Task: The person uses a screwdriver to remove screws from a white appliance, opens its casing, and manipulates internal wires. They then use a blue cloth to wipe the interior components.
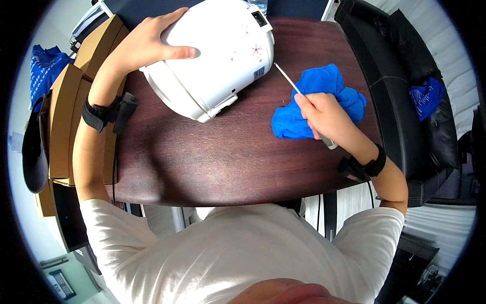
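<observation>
A white rice cooker (212,45) with a small flower pattern lies tipped on its side at the back of the dark wooden table (228,162). My left hand (152,43) rests on its upper left side, thumb and fingers spread apart over the shell. In my right hand (324,114) is a screwdriver (287,77), with my fingers closed round its handle. Its thin shaft points up and left, and the tip is close to the cooker's right end; whether it touches I cannot tell. Beneath and behind my right hand lies a crumpled blue cloth (324,81).
Cardboard boxes (63,126) stand along the table's left edge, with a dark cap (35,147) hanging beside them. A black sofa (392,91) runs along the right. Behind the cooker is a dark panel (298,9), with part of a clear bottle (259,5) in front.
</observation>
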`<state>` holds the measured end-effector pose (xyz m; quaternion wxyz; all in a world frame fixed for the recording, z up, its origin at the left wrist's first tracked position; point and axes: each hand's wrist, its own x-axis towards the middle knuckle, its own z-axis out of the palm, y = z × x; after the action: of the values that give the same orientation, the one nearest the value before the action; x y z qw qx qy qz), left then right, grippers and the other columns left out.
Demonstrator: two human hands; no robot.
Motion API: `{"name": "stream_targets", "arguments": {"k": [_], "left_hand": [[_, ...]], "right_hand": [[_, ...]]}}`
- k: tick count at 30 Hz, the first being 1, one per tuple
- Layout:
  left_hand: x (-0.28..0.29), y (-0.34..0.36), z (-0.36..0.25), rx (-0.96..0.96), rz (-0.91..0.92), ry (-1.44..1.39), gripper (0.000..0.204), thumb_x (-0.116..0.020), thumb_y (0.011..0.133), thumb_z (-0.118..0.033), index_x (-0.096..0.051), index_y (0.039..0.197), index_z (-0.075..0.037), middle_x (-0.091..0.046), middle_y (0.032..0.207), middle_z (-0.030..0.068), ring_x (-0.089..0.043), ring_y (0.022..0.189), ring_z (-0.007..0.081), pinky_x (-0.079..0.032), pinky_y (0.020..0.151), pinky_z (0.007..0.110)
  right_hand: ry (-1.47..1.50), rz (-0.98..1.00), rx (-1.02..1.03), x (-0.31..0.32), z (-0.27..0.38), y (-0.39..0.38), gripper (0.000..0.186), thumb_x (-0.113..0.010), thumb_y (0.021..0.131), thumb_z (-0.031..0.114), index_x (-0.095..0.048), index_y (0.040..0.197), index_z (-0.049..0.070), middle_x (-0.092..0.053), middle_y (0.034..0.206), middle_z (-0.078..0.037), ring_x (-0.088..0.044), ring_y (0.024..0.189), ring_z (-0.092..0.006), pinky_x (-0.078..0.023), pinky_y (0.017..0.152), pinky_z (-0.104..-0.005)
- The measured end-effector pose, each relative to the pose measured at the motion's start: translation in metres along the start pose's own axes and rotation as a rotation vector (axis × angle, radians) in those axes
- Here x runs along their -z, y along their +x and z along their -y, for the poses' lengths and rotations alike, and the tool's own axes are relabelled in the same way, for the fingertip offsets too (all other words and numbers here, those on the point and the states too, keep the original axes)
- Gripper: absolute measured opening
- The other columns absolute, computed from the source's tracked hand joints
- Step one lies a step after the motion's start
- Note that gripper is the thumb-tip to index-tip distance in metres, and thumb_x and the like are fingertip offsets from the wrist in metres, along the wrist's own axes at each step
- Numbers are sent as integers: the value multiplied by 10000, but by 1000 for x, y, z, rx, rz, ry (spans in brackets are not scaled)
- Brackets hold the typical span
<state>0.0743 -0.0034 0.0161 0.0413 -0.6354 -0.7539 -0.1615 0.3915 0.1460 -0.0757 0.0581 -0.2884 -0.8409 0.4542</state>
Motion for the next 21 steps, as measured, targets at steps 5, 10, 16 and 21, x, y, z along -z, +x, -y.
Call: {"name": "stream_targets", "arguments": {"k": [5, 10, 16, 21], "left_hand": [[-1, 1, 1, -17, 4, -15, 1124, -676, 533, -693, -404, 1328, 53, -598, 1020, 322, -651, 896, 377, -525, 819, 395], [-1, -1, 1, 14, 9, -24, 1119, -680, 532, -690, -407, 1328, 48, -594, 1036, 319, -649, 904, 373, -526, 823, 394], [-2, -1, 3, -11, -1, -29, 1118, -688, 532, -676, -400, 1332, 50, -595, 1030, 321, -651, 899, 368, -523, 830, 381], [-1, -2, -1, -26, -10, -25, 1113, -711, 523, -644, -398, 1333, 52, -591, 1040, 323, -649, 910, 367, -515, 840, 370]], "right_hand": [[-34, -14, 29, -3, -1, 5, 459, -435, 971, 317, -494, 638, 8, -485, 472, -55, -474, 343, -133, -373, 347, -265], [105, 75, -22, 0, 9, 6, 460, -445, 967, 312, -495, 625, 8, -491, 483, -67, -473, 350, -149, -375, 359, -277], [-257, -190, 260, -10, 0, 8, 436, -490, 931, 302, -559, 621, 3, -546, 531, -189, -549, 451, -339, -424, 426, -413], [-500, -309, 331, -9, 1, 7, 408, -500, 923, 313, -582, 641, 30, -557, 545, -180, -554, 476, -349, -428, 441, -428]]}}
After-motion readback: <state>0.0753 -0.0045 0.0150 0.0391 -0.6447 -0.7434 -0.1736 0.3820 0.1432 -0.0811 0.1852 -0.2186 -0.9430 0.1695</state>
